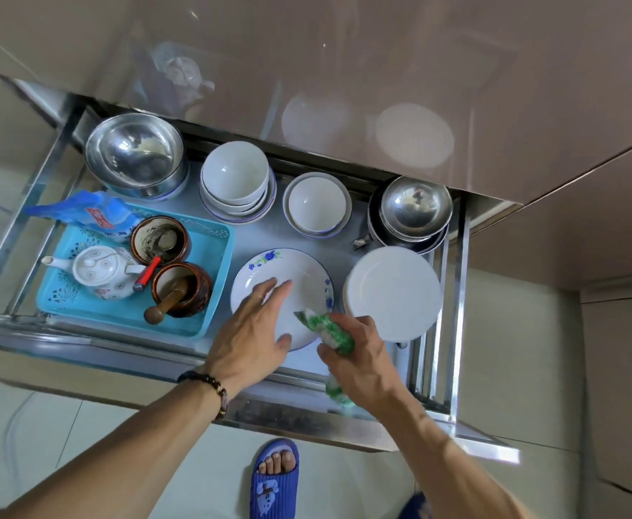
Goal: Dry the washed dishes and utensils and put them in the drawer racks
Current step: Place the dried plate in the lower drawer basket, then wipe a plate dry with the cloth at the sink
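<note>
The drawer (456,301) stands pulled out below the counter, seen from above. The left hand (254,327) reaches into it with fingers straight and slightly spread; it lies over the near left part of the flowered plate (307,271), thumb at the plate's near rim. Whether the fingers press the plate or hover just above it cannot be told. A beaded bracelet (209,387) circles the left wrist.

The right hand (359,361) is closed around a green and white cloth (325,327). One end of the cloth sticks out above the fist and overlaps the plate's near right rim; the other end hangs below the hand, over the drawer's front edge.

The flowered plate lies flat on the drawer floor, at the front centre. Just to its right sits a stack of plain white plates (393,294). Behind it stand two stacks of white bowls (236,181) and (316,204). A steel bowl (134,153) sits at the back left, and a stack of steel bowls (415,207) at the back right.

At the front left, a blue tray (209,279) holds a white teapot (101,271), two brown jars (159,239), a wooden pestle (164,305) in the nearer jar, and a blue packet (93,215).

A foot in a blue slipper (273,477) stands on the floor below the drawer.
</note>
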`<state>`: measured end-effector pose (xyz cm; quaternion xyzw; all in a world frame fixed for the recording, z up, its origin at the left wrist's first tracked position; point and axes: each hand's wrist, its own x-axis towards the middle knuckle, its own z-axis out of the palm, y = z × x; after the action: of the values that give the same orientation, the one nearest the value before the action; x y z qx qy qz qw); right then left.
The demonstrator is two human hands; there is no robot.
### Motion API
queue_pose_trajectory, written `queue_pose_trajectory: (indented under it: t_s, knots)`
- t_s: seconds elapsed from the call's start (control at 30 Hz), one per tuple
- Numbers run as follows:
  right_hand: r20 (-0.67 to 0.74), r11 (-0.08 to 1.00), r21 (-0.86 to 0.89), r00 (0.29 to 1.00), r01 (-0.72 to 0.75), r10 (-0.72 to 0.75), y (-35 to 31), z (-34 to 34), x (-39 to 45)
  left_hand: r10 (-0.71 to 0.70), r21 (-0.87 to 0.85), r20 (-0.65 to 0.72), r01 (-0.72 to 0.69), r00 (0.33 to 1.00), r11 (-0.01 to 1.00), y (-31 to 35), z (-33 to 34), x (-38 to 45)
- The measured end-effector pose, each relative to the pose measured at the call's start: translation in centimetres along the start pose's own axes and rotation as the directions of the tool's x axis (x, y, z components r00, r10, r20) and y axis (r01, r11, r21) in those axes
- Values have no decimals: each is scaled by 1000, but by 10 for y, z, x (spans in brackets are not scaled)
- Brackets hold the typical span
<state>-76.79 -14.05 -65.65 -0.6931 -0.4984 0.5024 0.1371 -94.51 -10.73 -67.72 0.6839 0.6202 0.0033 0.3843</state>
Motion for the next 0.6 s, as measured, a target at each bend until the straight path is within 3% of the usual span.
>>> queue_pose_trajectory:
  t_s: [0.07,0.13,0.23,0.33,0.4,0.5,0.6]
  knots:
    - [34,1000,24,999,15,-16,-12,-25,-15,185,-41,-8,-185,983,982,27,-8,-10]
    - [-4,998,61,1000,27,-27,-26,-53,-33,264,-6,-46,-265,963,964,63,-20,-20]
    - [-81,993,118,997,10,0,-43,-101,-60,248,-5,-174,-253,953,967,116,-41,-36]
    - [-170,997,61,985,43,-32,-55,-160,-94,204,-33,-197,-215,959,976,175,-67,-55]
    - [-210,996,48,976,76,-64,-61,-207,-126,268,12,-144,-269,953,963,225,-77,-70]
    - [-214,967,234,976,101,-50,-69,-268,-174,325,49,-55,-323,944,945,295,-84,-96]
    - [-272,906,406,962,121,-7,-70,-322,-213,370,-74,99,-364,924,928,366,-86,-121]
